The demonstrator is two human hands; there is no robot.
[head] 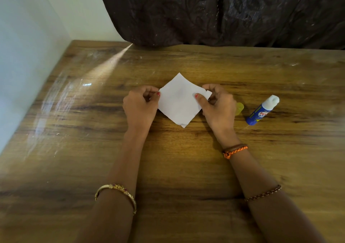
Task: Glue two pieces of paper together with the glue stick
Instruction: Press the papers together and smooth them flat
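A white square of paper [179, 101] is turned like a diamond over the middle of the wooden table [168, 160]. A second sheet lies under it; its edge peeks out at the bottom corner and at the right corner. My left hand [140, 108] pinches the left corner between thumb and fingers. My right hand [218, 106] pinches the right corner. To the right lies the blue glue stick [262, 110], uncapped, with its white glue end pointing away. Its yellow cap [239, 108] sits partly hidden behind my right hand.
A white wall [28, 56] runs along the table's left edge. A dark patterned curtain [224, 13] hangs over the far edge. Bare wood lies in front of the paper and to its left.
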